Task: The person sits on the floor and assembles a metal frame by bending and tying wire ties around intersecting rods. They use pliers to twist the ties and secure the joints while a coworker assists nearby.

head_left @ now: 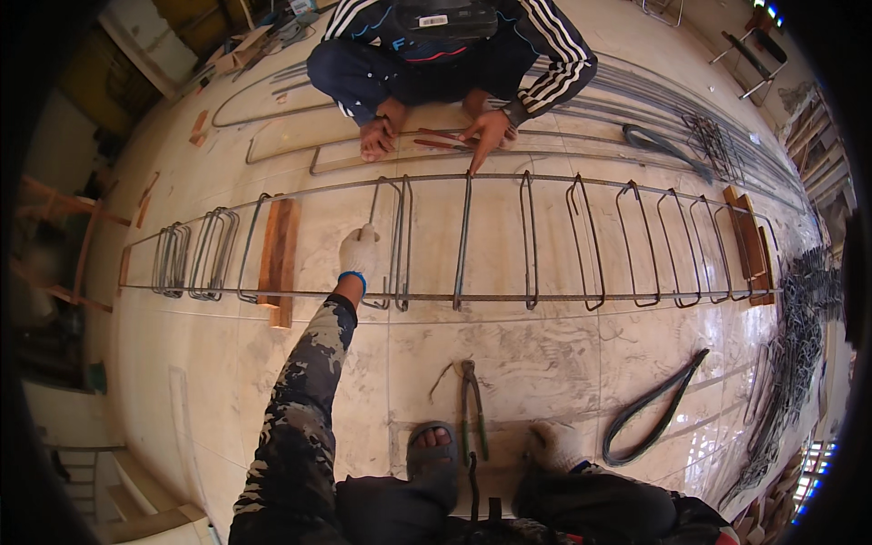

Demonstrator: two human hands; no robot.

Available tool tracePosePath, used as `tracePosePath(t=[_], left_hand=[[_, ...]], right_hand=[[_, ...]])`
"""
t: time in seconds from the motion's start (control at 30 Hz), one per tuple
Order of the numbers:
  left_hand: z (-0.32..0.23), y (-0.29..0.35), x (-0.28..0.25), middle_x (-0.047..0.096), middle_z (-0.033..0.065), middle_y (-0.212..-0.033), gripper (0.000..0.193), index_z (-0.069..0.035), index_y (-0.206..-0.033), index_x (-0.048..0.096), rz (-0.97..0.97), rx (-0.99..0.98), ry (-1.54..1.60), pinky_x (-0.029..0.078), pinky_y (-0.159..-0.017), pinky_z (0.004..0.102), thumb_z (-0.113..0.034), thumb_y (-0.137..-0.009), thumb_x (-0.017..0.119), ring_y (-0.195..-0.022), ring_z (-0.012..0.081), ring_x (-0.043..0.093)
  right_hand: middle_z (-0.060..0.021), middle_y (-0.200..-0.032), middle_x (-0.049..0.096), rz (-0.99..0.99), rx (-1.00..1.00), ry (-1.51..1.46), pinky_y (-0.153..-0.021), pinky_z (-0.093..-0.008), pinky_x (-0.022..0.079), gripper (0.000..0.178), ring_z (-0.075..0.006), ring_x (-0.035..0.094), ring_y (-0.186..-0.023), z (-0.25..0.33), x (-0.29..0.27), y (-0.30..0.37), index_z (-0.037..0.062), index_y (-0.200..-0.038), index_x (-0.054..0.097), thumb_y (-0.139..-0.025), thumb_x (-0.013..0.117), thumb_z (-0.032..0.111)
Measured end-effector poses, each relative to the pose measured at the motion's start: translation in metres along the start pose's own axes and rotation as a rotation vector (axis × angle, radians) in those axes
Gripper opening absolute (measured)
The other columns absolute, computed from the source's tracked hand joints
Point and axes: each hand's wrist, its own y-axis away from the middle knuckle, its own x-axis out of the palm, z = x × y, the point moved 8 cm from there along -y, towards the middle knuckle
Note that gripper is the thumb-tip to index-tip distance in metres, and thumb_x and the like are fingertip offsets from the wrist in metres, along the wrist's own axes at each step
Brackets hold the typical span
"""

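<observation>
A long frame of steel reinforcing bars (604,296) runs across in front of me, with several rectangular wire stirrups (529,241) hung on its two long bars. My left hand (360,251), in a white knit glove, is closed on the left leg of a stirrup (374,202) just left of the middle. My right hand (552,445), also gloved, hangs low by my right leg; its fingers are too blurred to read. Green-handled pincers (470,400) lie on the floor between the frame and my feet, beside a short bent wire (440,380).
Wood blocks (280,250) prop the frame. Opposite, a squatting person's hand (491,133) points at the far bar, near red-handled pliers (440,140). A looped tie-wire bundle (656,413) lies right, with piled stirrups (788,381) beyond. Long bars (627,86) lie behind the person.
</observation>
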Motion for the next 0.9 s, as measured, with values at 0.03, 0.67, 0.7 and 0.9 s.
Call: tracePosePath(t=[0.03, 0.67, 0.7, 0.9], left_hand=[[0.002, -0.002, -0.008, 0.081, 0.0168, -0.089, 0.048, -0.002, -0.097, 0.082, -0.060, 0.012, 0.018, 0.057, -0.082, 0.0446, -0.043, -0.113, 0.063, -0.084, 0.0296, 0.075], [-0.134, 0.153, 0.020, 0.076, 0.0127, -0.127, 0.049, -0.019, -0.141, 0.075, 0.000, 0.850, -0.758, 0.045, -0.121, 0.0514, -0.048, -0.102, 0.076, -0.125, 0.0342, 0.070], [-0.137, 0.177, 0.034, 0.077, 0.0111, -0.124, 0.051, -0.020, -0.144, 0.074, 0.165, 0.984, -0.848, 0.041, -0.125, 0.0527, -0.047, -0.102, 0.077, -0.125, 0.0320, 0.069], [-0.115, 0.214, 0.072, 0.079, 0.0053, -0.113, 0.054, -0.024, -0.152, 0.074, 0.463, 1.100, -0.990, 0.035, -0.130, 0.0538, -0.046, -0.102, 0.076, -0.123, 0.0257, 0.068]], right_hand=[[-0.0207, -0.108, 0.083, 0.000, 0.001, 0.004, -0.092, -0.0556, 0.062, 0.026, -0.0445, 0.079, -0.104, 0.001, 0.000, 0.000, 0.0065, -0.117, 0.083, -0.098, 0.075, 0.023], [-0.0209, -0.108, 0.082, -0.067, -0.022, -0.023, -0.090, -0.0540, 0.063, 0.026, -0.0451, 0.079, -0.101, -0.008, -0.005, 0.005, 0.0066, -0.118, 0.082, -0.097, 0.076, 0.019], [-0.0205, -0.108, 0.082, -0.063, -0.045, -0.023, -0.090, -0.0541, 0.063, 0.026, -0.0451, 0.079, -0.101, -0.004, -0.004, 0.004, 0.0067, -0.118, 0.082, -0.096, 0.076, 0.019], [-0.0202, -0.109, 0.083, -0.050, -0.048, -0.039, -0.090, -0.0542, 0.063, 0.026, -0.0448, 0.079, -0.102, 0.002, 0.001, 0.000, 0.0075, -0.118, 0.083, -0.096, 0.076, 0.021]])
